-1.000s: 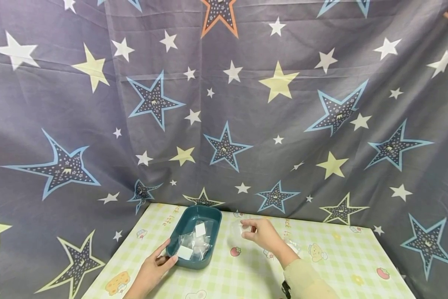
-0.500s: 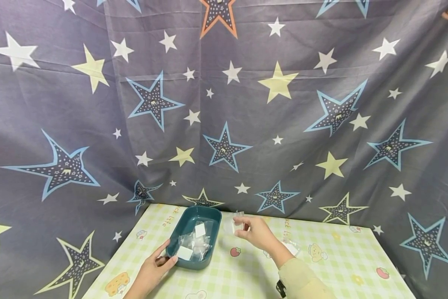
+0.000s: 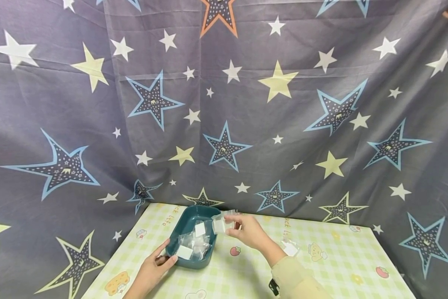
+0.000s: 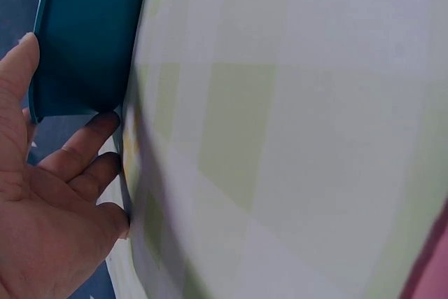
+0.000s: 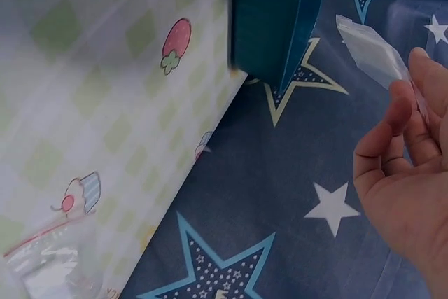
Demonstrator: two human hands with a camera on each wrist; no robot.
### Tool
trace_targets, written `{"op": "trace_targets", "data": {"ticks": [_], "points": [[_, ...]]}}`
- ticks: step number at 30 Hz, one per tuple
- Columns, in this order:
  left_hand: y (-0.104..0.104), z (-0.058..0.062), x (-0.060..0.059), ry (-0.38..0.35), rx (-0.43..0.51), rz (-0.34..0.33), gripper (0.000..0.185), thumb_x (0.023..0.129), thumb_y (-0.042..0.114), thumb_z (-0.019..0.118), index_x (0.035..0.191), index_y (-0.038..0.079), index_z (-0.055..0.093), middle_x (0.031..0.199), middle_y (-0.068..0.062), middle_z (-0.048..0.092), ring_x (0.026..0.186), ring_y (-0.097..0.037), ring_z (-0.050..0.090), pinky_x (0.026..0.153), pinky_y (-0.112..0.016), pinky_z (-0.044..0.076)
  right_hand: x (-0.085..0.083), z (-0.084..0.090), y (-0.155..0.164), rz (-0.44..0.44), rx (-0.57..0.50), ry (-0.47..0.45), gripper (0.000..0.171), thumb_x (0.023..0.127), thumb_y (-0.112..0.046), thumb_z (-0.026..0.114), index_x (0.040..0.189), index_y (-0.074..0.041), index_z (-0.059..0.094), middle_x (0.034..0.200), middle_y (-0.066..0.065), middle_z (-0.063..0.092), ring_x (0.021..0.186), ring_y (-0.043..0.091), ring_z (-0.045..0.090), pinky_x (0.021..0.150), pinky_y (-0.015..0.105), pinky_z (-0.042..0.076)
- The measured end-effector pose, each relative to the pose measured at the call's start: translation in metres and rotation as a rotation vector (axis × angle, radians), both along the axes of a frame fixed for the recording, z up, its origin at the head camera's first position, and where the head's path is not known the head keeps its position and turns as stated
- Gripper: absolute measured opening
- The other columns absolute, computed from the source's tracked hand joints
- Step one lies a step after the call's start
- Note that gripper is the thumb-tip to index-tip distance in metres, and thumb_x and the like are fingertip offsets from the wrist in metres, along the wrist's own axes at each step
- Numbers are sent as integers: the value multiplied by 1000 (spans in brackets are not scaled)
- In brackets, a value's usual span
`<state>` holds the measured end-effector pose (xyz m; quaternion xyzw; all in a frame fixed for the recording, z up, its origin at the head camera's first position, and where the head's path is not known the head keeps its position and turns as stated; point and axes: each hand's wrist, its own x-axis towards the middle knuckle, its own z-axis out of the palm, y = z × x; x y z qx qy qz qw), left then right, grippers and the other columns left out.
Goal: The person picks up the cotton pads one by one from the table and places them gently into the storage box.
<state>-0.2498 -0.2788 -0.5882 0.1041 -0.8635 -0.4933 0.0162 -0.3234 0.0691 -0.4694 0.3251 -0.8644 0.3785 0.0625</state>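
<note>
Checked tablecloth point(image 3: 246, 274) — right hand point(image 3: 248, 232), pinching a clear packet point(image 3: 220, 225), has moved over the tray point(image 3: 179, 238).

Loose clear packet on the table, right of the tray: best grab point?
Pinch the clear packet at an edge from above; it seems to lie flat and thin on the tablecloth, apart from the teal tray. The right hand is nearer but already pinches another packet.
</note>
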Motion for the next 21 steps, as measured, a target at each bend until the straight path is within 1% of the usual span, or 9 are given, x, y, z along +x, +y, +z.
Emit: {"op": "trace_targets", "data": {"ticks": [9,11,15,18,21], "points": [[-1,-1,-1,8,0,-3,82,96,53,78,165,23,45,138,-31,69,131,-42,68,101,-52,60,1,2,-19,33,10,4,40,95,-14,82,134,-7,75,120,8,81,75,4,57,60,20,44],[-1,-1,-2,7,1,-4,82,96,53,78,165,23,45,138,-31,69,131,-42,68,101,-52,60,3,2,-24,34,18,11,40,96,-13,81,135,-6,75,117,8,82,74,3,56,59,19,43],[-2,-1,-2,1,2,-6,82,96,54,77,165,24,45,140,-31,68,131,-42,68,101,-52,60,5,3,-34,47,36,-1,43,96,-12,81,137,-6,73,115,9,81,73,0,56,58,18,43],[-2,-2,-2,0,5,-6,82,96,54,77,166,24,44,141,-31,66,132,-43,67,100,-51,61,6,2,-43,60,56,-18,44,96,-13,81,139,-8,73,106,7,80,69,-3,53,61,17,44],[-1,-2,-1,-1,12,-8,83,96,54,77,166,24,44,143,-32,65,133,-43,67,100,-51,61,8,0,-52,71,75,-30,45,96,-14,81,140,-9,72,91,5,76,63,-4,49,61,16,44]]}}
